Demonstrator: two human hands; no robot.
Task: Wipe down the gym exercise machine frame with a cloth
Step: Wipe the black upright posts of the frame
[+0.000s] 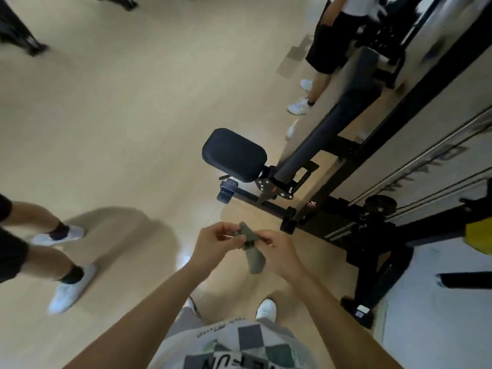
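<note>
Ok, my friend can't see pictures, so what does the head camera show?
Two hands, the left hand and the right hand, hold a small grey-green cloth between them over a tan floor. Just ahead stands the black gym machine frame with a padded seat, untouched; other people's legs stand around.

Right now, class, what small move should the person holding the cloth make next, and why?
Probably carry the cloth toward the black frame ahead: the left hand and right hand pinch it bunched in mid-air, clear of that frame, so wiping seems not yet begun.
</note>
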